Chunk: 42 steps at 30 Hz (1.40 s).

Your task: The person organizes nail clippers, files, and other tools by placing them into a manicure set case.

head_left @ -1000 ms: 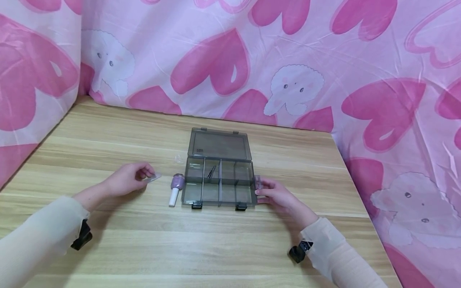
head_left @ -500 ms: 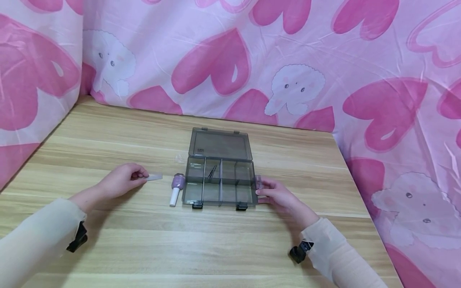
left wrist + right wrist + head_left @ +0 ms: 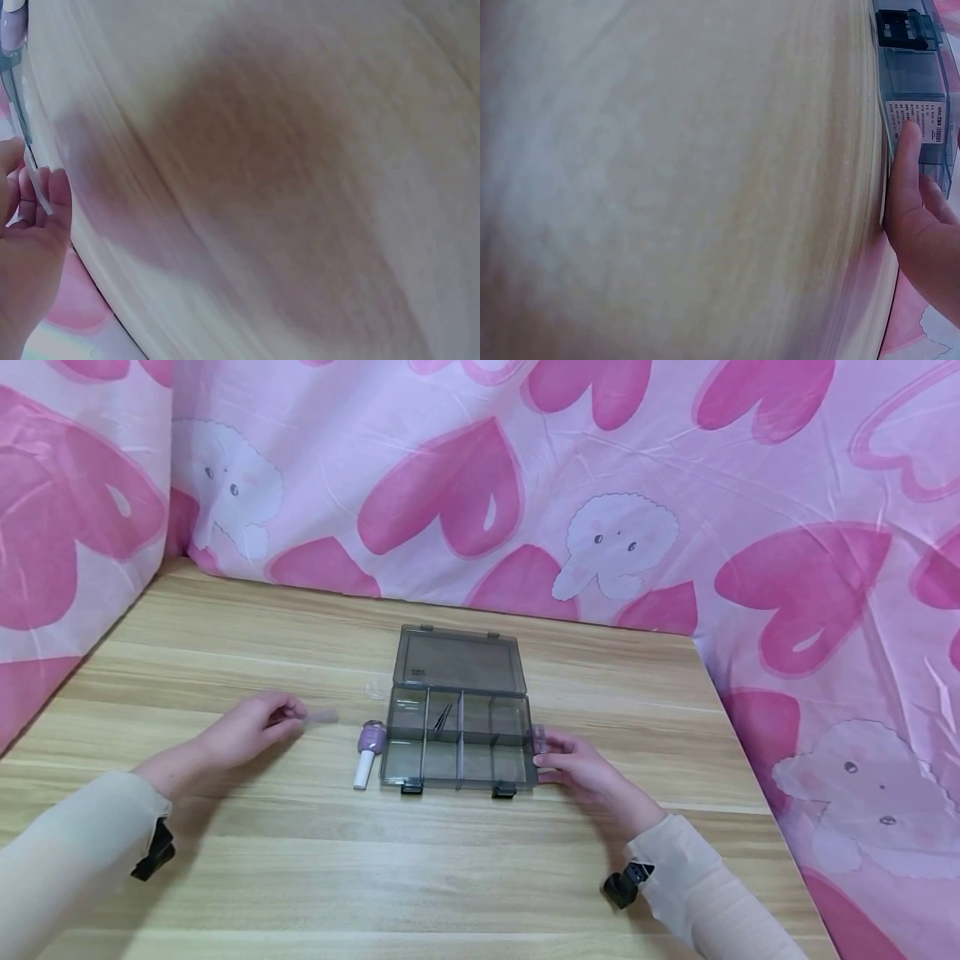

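Observation:
My left hand (image 3: 255,727) pinches a thin, flat, translucent strip (image 3: 322,716) between thumb and fingers, held left of the box. In the left wrist view the strip (image 3: 36,182) shows edge-on at the fingertips. My right hand (image 3: 573,764) holds the right end of a smoky see-through compartment box (image 3: 459,785), its lid lying open at the back. The right wrist view has a finger of that hand (image 3: 922,232) on the box's white label (image 3: 930,118). Inside one compartment lie dark tweezers (image 3: 443,718). A purple nail polish bottle (image 3: 371,737) with a white cap lies against the box's left side.
A small clear piece (image 3: 373,690) lies by the box's back left corner. The wooden table (image 3: 420,877) is bordered by a pink heart-patterned cloth (image 3: 465,485) behind and at both sides. Two black latches (image 3: 504,790) stick out at the box's front.
My left hand has shifted slightly left and, most recently, up, while the strip in it has turned to point right. My right hand, the box and the bottle stay where they were.

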Motion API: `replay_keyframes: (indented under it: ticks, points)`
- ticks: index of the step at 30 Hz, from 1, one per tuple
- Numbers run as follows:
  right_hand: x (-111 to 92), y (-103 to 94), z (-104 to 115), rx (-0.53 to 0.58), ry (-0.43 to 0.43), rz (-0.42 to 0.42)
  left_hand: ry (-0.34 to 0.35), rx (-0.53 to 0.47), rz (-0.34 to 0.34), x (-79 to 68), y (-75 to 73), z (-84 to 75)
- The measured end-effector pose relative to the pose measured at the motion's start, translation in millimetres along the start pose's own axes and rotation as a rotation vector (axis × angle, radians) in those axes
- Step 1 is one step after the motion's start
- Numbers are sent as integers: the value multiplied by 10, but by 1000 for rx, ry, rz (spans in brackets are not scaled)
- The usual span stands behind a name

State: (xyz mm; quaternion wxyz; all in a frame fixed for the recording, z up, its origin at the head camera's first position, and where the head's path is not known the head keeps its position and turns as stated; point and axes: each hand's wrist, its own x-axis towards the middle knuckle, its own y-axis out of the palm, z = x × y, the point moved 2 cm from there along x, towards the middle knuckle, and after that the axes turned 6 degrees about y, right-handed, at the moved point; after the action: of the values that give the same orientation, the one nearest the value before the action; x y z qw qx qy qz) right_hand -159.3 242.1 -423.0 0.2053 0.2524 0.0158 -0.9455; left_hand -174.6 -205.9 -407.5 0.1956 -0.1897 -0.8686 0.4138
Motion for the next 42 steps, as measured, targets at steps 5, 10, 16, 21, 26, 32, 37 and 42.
replay_keyframes:
  ticks: [5, 10, 16, 21, 26, 32, 37, 42]
  points:
    - [-4, 8, 5, -2, -6, 5, 6, 7, -10, 38, -25, -37]
    - [-12, 12, 18, -6, -6, -4, 23, 5, -5, 112, -50, -137]
    - [-14, 20, 24, -3, -9, 4, 53, 9, -15, 206, -48, -249]
    - [-9, 26, 20, -9, -5, -2, 71, -8, -38, 311, -25, -358]
    - [-24, 33, 39, -10, 8, -18, 104, -50, -65, 436, 26, -483]
    - [-30, 29, 43, -16, 11, -26, 142, -124, -55, 578, 120, -641]
    - [-23, 28, 36, -14, 1, -21, 167, -170, -19, 704, 226, -796]
    - [-26, 30, 39, -11, 1, -20, 218, -179, 15, 813, 334, -951]
